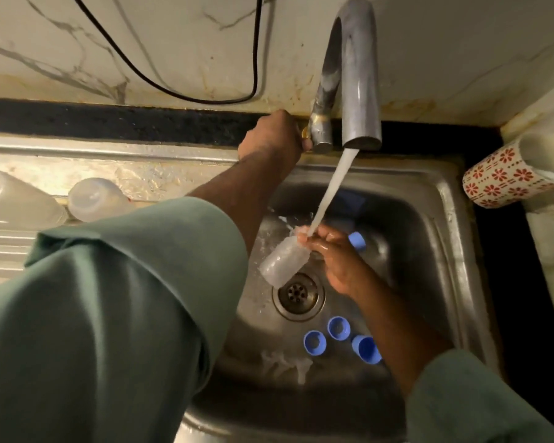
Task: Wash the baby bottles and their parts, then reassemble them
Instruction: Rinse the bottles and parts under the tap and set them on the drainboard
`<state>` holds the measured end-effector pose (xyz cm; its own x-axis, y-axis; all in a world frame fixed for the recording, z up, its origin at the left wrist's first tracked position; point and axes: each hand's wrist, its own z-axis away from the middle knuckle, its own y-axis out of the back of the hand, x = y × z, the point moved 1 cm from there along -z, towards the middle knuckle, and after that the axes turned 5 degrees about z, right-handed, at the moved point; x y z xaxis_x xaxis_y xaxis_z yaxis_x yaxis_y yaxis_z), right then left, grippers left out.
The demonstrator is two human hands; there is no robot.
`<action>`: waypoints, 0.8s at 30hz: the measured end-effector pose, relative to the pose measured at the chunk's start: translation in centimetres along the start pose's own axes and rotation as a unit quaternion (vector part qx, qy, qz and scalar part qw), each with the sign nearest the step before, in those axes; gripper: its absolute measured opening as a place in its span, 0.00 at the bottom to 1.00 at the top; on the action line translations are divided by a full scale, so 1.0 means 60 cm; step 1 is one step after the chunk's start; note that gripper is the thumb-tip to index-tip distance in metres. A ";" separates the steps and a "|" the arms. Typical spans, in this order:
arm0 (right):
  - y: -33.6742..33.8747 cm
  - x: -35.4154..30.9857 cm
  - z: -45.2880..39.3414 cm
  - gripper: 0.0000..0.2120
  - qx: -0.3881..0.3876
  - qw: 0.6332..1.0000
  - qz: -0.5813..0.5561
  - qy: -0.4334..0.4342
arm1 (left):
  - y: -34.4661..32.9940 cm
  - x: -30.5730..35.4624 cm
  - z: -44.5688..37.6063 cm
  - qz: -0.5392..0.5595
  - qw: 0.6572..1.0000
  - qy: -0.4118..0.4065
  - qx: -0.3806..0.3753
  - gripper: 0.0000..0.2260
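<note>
Two clear bottles (98, 199) lie on the draining board (7, 251), apparently rinsed. Left hand (274, 135) reaches to the tap handle (306, 134); whether the fingers close round it cannot be told. Right hand (331, 251) grips a third bottle (283, 260) by its neck under the running water (331, 187). Blue caps (338, 327) lie loose in the sink (429, 251). Judgement: washing is midway; no reassembly begun.
</note>
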<state>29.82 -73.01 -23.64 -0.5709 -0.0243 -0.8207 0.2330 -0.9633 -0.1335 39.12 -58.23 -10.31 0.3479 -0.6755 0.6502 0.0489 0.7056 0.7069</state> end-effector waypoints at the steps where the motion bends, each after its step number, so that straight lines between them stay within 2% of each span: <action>1: -0.005 0.014 -0.006 0.07 -0.008 0.994 -0.092 -0.065 | 0.000 0.000 0.000 0.012 1.000 0.004 -0.001 0.11; 3: -0.022 0.038 -0.014 0.10 -0.031 0.960 -0.223 -0.168 | 0.002 0.002 0.003 0.020 1.000 0.008 -0.003 0.10; 6: -0.038 0.060 -0.028 0.13 -0.007 0.924 -0.323 -0.206 | 0.006 0.003 0.008 0.033 0.999 0.013 -0.004 0.06; 8: -0.039 0.064 -0.035 0.15 0.041 0.909 -0.357 -0.209 | 0.006 0.003 0.009 0.045 0.999 0.021 -0.003 0.09; 11: -0.039 0.054 -0.046 0.13 0.041 0.910 -0.362 -0.198 | 0.008 0.000 0.008 0.060 0.997 0.037 -0.013 0.15; 13: -0.036 0.040 -0.056 0.11 0.046 0.908 -0.366 -0.198 | 0.008 0.001 0.008 0.066 0.997 0.038 -0.014 0.15; 18: -0.026 0.018 -0.080 0.18 0.057 0.913 -0.350 -0.201 | 0.007 0.001 0.010 0.081 0.996 0.046 -0.003 0.15; 20: -0.027 0.019 -0.075 0.13 0.054 0.914 -0.341 -0.213 | 0.007 0.000 0.009 0.082 0.996 0.047 -0.002 0.14; 22: -0.024 0.021 -0.060 0.12 0.021 0.921 -0.316 -0.227 | 0.007 -0.002 0.007 0.080 0.996 0.044 -0.001 0.13; 24: -0.020 0.024 -0.043 0.09 -0.042 0.948 -0.224 -0.222 | 0.007 -0.003 0.007 0.080 0.996 0.042 0.001 0.13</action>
<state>30.76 -71.19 -26.07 -0.8985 0.2536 -0.3583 -0.0601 -0.8796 -0.4718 38.65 -57.90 -10.03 0.4287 -0.5345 0.7284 -0.0147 0.8020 0.5972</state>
